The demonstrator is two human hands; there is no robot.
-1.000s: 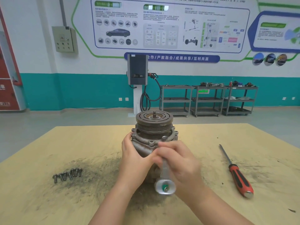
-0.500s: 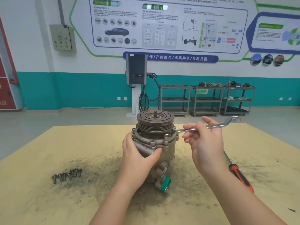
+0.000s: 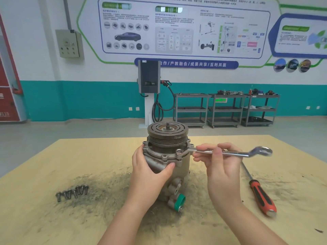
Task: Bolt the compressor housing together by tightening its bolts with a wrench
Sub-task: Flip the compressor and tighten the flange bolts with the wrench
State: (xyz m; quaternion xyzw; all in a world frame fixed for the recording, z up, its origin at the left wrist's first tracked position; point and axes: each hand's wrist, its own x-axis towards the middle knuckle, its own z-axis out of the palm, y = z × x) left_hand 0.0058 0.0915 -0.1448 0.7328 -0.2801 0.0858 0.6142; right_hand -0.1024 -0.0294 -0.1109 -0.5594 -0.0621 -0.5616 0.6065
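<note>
The compressor housing (image 3: 178, 165) stands upright in the middle of the table, its grooved pulley on top. My left hand (image 3: 150, 174) grips its left side, thumb across the front. A silver wrench (image 3: 231, 152) lies level to the right of the flange, with its near end at a flange bolt (image 3: 179, 152). My right hand (image 3: 221, 165) pinches the wrench shaft with curled fingers. Several loose bolts (image 3: 72, 192) lie in a row on the table at the left.
A red-handled screwdriver (image 3: 260, 193) lies on the table to the right of my right hand. Dark grime covers the wooden table (image 3: 53, 218) around the compressor. Shelf carts and a charging post stand far back by the wall.
One second ago my right hand held the wrench pointing toward me in front of the housing. It has swung the wrench out to the right, then set it lower at the flange bolt.
</note>
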